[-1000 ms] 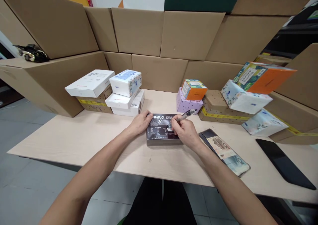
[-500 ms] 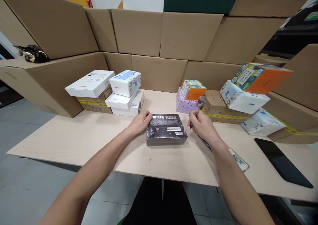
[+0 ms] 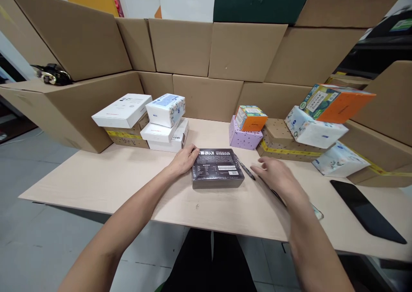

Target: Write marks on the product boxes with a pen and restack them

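A dark shrink-wrapped box (image 3: 217, 169) lies flat on the table in front of me, white print and a barcode on its top. My left hand (image 3: 185, 159) holds its left side, fingers at the back corner. Close along the box's right side lies a pen (image 3: 246, 168). My right hand (image 3: 277, 174) is just right of the pen, apart from it, with thumb and fingers parted and nothing between them. Beneath my right wrist is a flat thing with a patterned surface (image 3: 318, 212) and a dark edge, mostly hidden by the arm.
White boxes (image 3: 122, 111) and a tissue pack (image 3: 165, 110) are stacked at the back left. An orange box (image 3: 251, 118) sits on a purple box (image 3: 244, 136). More packs and cartons (image 3: 289, 144) stand right. A black slab (image 3: 367, 212) lies far right. Cardboard walls (image 3: 206, 96) enclose the back.
My right hand has let go of the pen, which now lies beside the dark box, and has moved a little right. My left hand stays at the box.
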Demonstrator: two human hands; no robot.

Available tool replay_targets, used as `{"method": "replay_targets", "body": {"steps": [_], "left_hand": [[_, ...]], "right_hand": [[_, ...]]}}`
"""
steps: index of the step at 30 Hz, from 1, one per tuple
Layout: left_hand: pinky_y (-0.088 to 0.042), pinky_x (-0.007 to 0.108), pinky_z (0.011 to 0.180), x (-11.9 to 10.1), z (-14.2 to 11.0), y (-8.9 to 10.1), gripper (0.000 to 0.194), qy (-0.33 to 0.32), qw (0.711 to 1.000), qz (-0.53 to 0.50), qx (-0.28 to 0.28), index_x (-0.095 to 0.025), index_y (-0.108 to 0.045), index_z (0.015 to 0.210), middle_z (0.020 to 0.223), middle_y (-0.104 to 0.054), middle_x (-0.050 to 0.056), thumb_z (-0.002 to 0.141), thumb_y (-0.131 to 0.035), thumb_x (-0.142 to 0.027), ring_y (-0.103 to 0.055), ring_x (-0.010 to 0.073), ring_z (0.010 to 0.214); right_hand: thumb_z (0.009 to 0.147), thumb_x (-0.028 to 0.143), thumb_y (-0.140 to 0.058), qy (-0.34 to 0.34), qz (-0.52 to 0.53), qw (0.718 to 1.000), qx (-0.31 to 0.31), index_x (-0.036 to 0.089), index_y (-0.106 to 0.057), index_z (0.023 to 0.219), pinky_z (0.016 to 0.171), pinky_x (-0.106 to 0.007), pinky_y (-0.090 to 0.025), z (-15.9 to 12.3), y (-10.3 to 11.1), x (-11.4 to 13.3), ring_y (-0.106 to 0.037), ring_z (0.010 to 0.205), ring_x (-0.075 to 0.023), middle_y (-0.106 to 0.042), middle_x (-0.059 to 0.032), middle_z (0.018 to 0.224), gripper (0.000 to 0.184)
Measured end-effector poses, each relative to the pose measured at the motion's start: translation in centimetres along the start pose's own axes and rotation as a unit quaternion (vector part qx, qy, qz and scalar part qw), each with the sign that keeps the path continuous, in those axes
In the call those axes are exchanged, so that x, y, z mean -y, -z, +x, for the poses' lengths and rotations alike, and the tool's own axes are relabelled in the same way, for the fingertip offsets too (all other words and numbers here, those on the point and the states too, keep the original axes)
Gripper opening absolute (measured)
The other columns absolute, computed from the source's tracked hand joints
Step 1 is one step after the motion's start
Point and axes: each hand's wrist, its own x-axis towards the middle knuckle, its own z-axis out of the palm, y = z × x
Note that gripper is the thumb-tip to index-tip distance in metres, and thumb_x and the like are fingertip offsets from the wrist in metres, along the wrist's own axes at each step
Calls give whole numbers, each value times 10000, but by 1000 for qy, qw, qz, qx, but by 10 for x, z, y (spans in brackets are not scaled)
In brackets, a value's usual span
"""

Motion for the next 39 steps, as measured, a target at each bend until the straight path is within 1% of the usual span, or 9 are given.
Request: {"method": "replay_targets", "body": {"steps": [4,7,12,18,20,24,29,33,39], "left_hand": [[-467,335,767,0,0,0,371,-2,1000,-2,3,-217,-569,904,902,-701,56,978,-330,-491,-644,241,877],[-468,342,777,0,0,0,365,-2,1000,-5,0,-214,-576,908,899,-699,60,974,-340,-485,-640,244,872],[-467,341,775,2,1,-1,373,-4,1000,-6,1,-210,-578,905,888,-700,60,974,-333,-482,-639,245,868],[-461,332,776,2,0,-1,367,-10,1000,-5,-2,-210,-568,894,908,-693,60,972,-330,-478,-635,242,889],[-459,330,776,1,0,-1,358,-10,1000,-5,-2,-212,-567,888,898,-692,57,969,-335,-472,-634,242,885],[-460,327,775,1,1,-1,349,-8,1000,-7,-2,-212,-569,888,898,-694,54,968,-340,-463,-634,239,881],[-463,326,783,2,1,-1,353,-12,1000,-6,-2,-209,-578,899,910,-696,55,972,-340,-460,-633,236,891],[-460,324,770,3,1,-2,364,-11,1000,-4,-7,-211,-581,900,900,-692,51,975,-335,-468,-632,230,877],[-463,330,787,2,-1,-2,392,-2,1000,-5,-4,-217,-582,909,906,-685,43,976,-325,-506,-631,228,894]], "right_hand": [[809,689,-528,-72,-57,996,10,126,-514,1395,834,-458,-464,-38,0,-45,-581,1147,-429,-607,-236,1313,813],[812,667,-526,-71,-58,995,37,104,-534,1361,900,-474,-459,-54,-14,-68,-559,1193,-424,-609,-234,1325,786],[841,548,-511,-26,-38,999,-22,78,-566,1300,993,-476,-432,-54,-23,-68,-598,1163,-385,-676,-226,1207,659],[673,620,-702,-138,192,966,-106,143,-606,1297,936,-470,-498,-59,-7,-62,-655,1069,-362,-707,-179,1171,791],[677,626,-713,-164,394,897,-113,186,-644,1242,865,-421,-546,-65,0,-51,-688,986,-307,-722,-137,1148,720],[822,696,-488,-128,768,627,-26,209,-645,1249,780,-394,-590,-79,9,-3,-705,938,-255,-718,-121,1191,667],[910,538,-445,-114,881,420,186,232,-625,1289,875,-393,-558,-90,-1,65,-687,1022,-212,-699,-81,1253,519],[920,549,-411,-97,893,342,277,189,-611,1300,853,-415,-553,-89,-20,96,-682,1025,-231,-691,-108,1257,561],[942,562,-324,-56,880,334,333,147,-613,1294,777,-414,-569,-80,-32,116,-694,985,-249,-684,-129,1265,617]]}}
